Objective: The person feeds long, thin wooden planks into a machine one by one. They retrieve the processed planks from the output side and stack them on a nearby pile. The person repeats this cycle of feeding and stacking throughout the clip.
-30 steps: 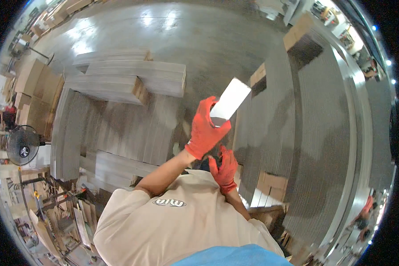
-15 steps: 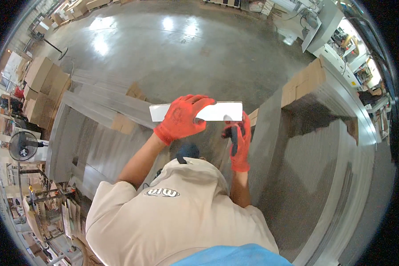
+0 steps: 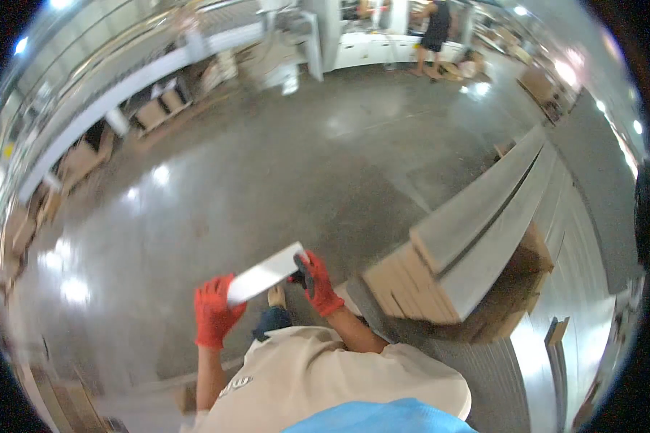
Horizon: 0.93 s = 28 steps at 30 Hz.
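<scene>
A short white board (image 3: 266, 276) is held out in front of my body, tilted so that its right end is higher. My left hand (image 3: 218, 312), in a red glove, is closed around its left end. At the other end is my right hand (image 3: 319, 286), in a red glove with dark fingers and palm. Its fingers curl at the board's end and appear to grip it, though motion blur softens the fingertips.
Long grey panels with brown ends (image 3: 477, 238) are stacked close on my right, with more grey boards (image 3: 549, 361) beside them. A person in dark clothes (image 3: 436, 32) stands far off by white cabinets (image 3: 368, 52). Grey concrete floor (image 3: 267, 166) spreads ahead.
My view has swung to the right, bringing the panel stack and the far person into sight. The white board has tilted, and my right hand has come up to its right end.
</scene>
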Motion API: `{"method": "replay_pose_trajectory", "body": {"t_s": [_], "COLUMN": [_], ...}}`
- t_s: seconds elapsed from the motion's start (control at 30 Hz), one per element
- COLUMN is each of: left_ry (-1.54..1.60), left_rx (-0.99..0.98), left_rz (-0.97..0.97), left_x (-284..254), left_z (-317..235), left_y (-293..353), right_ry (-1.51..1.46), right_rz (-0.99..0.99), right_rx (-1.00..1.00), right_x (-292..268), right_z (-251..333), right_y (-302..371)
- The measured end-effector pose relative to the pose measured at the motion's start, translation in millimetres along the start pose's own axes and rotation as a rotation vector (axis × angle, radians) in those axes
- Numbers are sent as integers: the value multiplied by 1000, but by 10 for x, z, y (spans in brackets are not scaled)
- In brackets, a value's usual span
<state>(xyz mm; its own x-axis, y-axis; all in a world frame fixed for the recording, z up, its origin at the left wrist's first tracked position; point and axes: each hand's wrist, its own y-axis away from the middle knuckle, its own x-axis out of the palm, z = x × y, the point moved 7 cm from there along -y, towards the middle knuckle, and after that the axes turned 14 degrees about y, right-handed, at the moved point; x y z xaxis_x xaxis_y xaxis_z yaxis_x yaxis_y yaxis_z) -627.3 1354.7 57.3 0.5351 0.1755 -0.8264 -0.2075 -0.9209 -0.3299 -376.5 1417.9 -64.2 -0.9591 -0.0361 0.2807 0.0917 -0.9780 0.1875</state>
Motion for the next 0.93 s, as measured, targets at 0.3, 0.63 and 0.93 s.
{"method": "replay_pose_trajectory", "body": {"t_s": [0.3, 0.63, 0.93], "left_ry": [303, 341, 312], "left_rx": [168, 488, 531], "left_rz": [427, 361, 323], "left_x": [1102, 1927, 2616], "left_z": [445, 11, 60], "left_y": [-2543, -5584, -7843], "right_ry": [-294, -403, -34], "right_rz": [-366, -920, -646], "right_rx": [118, 156, -73], "right_x": [-672, -1568, -2722], "right_z": [-59, -401, 1719], "right_y": [-767, -1811, -4901]}}
